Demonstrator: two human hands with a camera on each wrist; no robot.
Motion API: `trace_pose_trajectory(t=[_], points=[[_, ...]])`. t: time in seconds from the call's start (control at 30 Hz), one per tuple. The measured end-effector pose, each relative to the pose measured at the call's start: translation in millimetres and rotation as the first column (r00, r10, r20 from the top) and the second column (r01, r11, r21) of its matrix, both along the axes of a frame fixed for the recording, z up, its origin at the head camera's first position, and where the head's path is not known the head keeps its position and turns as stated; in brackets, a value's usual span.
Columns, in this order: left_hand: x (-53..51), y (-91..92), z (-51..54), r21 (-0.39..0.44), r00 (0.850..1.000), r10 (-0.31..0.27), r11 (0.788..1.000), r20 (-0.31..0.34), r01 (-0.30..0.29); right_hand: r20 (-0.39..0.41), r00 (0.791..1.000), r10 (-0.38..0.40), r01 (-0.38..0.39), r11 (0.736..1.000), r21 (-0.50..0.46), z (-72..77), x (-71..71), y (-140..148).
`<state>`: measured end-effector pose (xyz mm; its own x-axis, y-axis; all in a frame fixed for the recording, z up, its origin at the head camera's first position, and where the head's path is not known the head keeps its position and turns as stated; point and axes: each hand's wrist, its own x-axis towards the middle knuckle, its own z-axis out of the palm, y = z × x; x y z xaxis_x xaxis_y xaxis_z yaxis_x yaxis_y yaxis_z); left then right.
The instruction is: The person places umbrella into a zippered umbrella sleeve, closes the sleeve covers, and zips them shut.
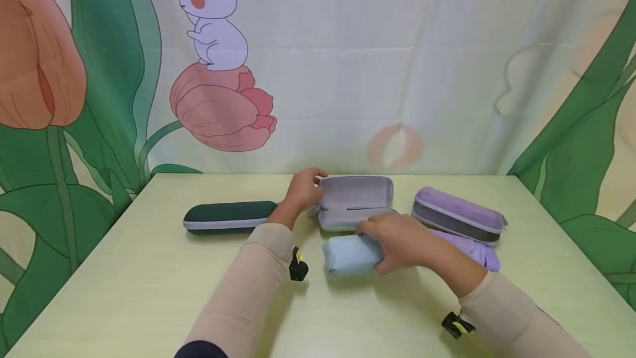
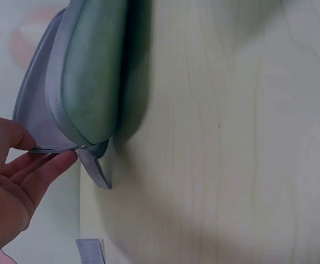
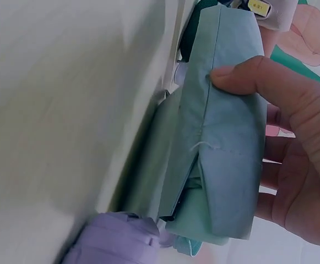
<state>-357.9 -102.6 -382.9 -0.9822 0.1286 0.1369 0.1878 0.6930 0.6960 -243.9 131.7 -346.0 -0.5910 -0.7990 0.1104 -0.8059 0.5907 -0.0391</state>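
An open pale-lilac zip case (image 1: 356,192) stands at the back middle of the table, lid raised toward the curtain. My left hand (image 1: 302,189) pinches the left edge of its lid between thumb and fingers; the left wrist view shows the case's green outer shell (image 2: 93,71) and a grey ribbed tab (image 2: 95,168). In front of the case, my right hand (image 1: 403,239) grips a light-blue folded umbrella (image 1: 350,254) by its right part. Up close, the umbrella (image 3: 234,126) lies between thumb and fingers, with a small loop (image 3: 187,246) at one end.
A closed dark-green zip case (image 1: 228,217) lies to the left, behind my left forearm. On the right are a closed purple-and-grey case (image 1: 459,217) and a purple folded umbrella (image 1: 472,250), partly hidden by my right arm. A patterned curtain (image 1: 328,87) hangs behind the table.
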Motion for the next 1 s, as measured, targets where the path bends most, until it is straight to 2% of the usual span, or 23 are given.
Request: trace_pose_trajectory(t=[0.17,0.3,0.4,0.8,1.0], points=[[2.6,-2.2,3.3,0.065,0.999,-0.041,0.997,0.007,0.040,0.035,0.999,-0.025,0.025,1.000,0.003,2.8,-8.2,0.2],[5.1,-4.7,5.1,0.146,0.996,-0.081,0.986,0.026,0.076,0.059,0.996,-0.073,0.072,0.997,0.009,4.9,-17.0,0.7],[6.8,-6.5,6.5,0.172,0.995,-0.098,0.981,0.035,0.090,0.071,0.992,-0.101,0.101,0.995,0.009,6.2,-23.4,1.2],[17.9,-6.8,12.6,0.204,0.994,-0.105,0.973,-0.014,0.106,0.111,0.979,-0.169,0.173,0.985,-0.027,-2.2,-47.1,-0.6],[25.4,-6.8,13.9,0.186,0.993,-0.088,0.977,-0.080,0.102,0.151,0.967,-0.204,0.214,0.976,-0.050,-5.2,-53.0,-2.8]])
